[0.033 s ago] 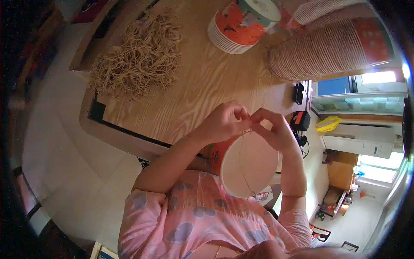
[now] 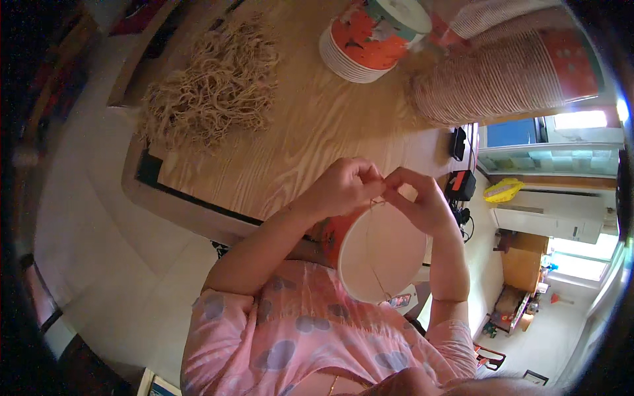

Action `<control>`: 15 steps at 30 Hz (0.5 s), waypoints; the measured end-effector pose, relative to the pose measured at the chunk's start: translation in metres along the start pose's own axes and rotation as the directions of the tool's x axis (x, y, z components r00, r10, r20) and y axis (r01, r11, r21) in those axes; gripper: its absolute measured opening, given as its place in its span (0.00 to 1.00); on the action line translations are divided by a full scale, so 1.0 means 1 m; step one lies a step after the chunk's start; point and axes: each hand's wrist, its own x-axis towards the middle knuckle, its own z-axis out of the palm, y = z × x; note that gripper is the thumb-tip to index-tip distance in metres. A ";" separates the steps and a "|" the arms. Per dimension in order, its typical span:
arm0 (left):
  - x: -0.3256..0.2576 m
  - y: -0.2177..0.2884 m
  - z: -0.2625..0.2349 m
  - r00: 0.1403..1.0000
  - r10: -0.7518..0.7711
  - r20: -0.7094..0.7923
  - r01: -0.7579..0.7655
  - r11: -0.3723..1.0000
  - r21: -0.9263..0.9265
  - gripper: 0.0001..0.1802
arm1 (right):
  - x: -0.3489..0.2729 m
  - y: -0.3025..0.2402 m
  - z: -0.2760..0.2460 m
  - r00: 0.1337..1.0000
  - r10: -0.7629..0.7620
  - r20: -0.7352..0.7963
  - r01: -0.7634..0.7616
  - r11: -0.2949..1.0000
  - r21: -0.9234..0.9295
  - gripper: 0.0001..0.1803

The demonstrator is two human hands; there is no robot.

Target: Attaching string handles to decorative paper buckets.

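Note:
A white-lined paper bucket (image 2: 403,254) with a red printed outside is tilted in front of my chest, its mouth facing up toward me. A thin brown cord (image 2: 378,280) runs across the mouth from the far rim to the near rim. At the far rim, my left hand (image 2: 340,188) and my right hand (image 2: 422,198) meet, thumb and finger of each pinched together on the cord's end. The fingertips almost touch, and the exact shape of the cord between them is too small to make out.
On the wooden table (image 2: 310,145) lies a tangled heap of similar cords (image 2: 214,92) at the far left. A short stack of printed paper buckets (image 2: 370,39) stands at the back, beside long stacks lying on their side (image 2: 489,79). Black devices with cables (image 2: 460,185) sit at the right edge.

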 end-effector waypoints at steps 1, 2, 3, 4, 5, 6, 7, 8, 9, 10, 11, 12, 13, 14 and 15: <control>0.001 -0.005 -0.001 0.983 -0.182 0.023 0.184 0.976 -0.114 0.11 | -0.002 -0.003 0.004 0.997 -0.040 -0.066 0.040 0.999 -0.002 0.05; 0.001 -0.008 -0.002 0.933 -0.354 0.067 0.360 0.906 -0.221 0.10 | -0.004 -0.006 0.007 0.988 -0.080 -0.131 0.080 0.997 -0.007 0.05; 0.000 -0.007 -0.003 0.933 -0.354 0.066 0.360 0.906 -0.222 0.10 | -0.007 -0.009 0.008 0.988 -0.079 -0.130 0.079 0.997 -0.007 0.05; -0.001 -0.004 -0.005 0.906 -0.413 0.098 0.421 0.845 -0.330 0.11 | -0.010 -0.013 0.009 0.974 -0.108 -0.199 0.083 0.988 -0.131 0.04; -0.002 -0.002 -0.005 0.875 -0.465 0.137 0.475 0.768 -0.430 0.11 | -0.012 -0.015 0.010 0.954 -0.144 -0.262 0.076 0.964 -0.253 0.04; -0.004 0.000 -0.005 0.874 -0.466 0.137 0.476 0.767 -0.430 0.11 | -0.015 -0.017 0.012 0.955 -0.142 -0.262 0.075 0.965 -0.252 0.04; -0.006 0.001 -0.004 0.879 -0.449 0.161 0.463 0.724 -0.512 0.11 | -0.017 -0.019 0.014 0.929 -0.207 -0.307 0.107 0.944 -0.313 0.04; -0.007 0.001 -0.003 0.884 -0.429 0.183 0.448 0.673 -0.588 0.11 | -0.020 -0.020 0.016 0.898 -0.273 -0.346 0.135 0.918 -0.373 0.05; -0.008 0.001 -0.002 0.885 -0.429 0.183 0.448 0.673 -0.588 0.11 | -0.021 -0.021 0.017 0.898 -0.273 -0.346 0.135 0.918 -0.373 0.05; -0.008 0.001 -0.001 0.898 -0.405 0.174 0.424 0.684 -0.594 0.10 | -0.022 -0.021 0.018 0.863 -0.352 -0.363 0.160 0.871 -0.465 0.06; -0.008 0.001 0.000 0.910 -0.381 0.163 0.398 0.694 -0.600 0.10 | -0.023 -0.022 0.019 0.823 -0.431 -0.369 0.178 0.813 -0.554 0.07; -0.009 0.002 0.002 0.909 -0.382 0.166 0.400 0.694 -0.599 0.10 | -0.024 -0.023 0.020 0.823 -0.430 -0.371 0.175 0.814 -0.554 0.07; -0.010 0.004 0.004 0.913 -0.377 0.159 0.390 0.686 -0.615 0.10 | -0.026 -0.023 0.020 0.810 -0.469 -0.353 0.200 0.786 -0.584 0.08; -0.010 0.006 0.005 0.916 -0.372 0.151 0.379 0.678 -0.630 0.10 | -0.026 -0.024 0.021 0.795 -0.507 -0.334 0.225 0.757 -0.614 0.08; -0.011 0.009 0.005 0.916 -0.373 0.150 0.379 0.678 -0.630 0.10 | -0.027 -0.025 0.021 0.795 -0.507 -0.334 0.226 0.758 -0.612 0.08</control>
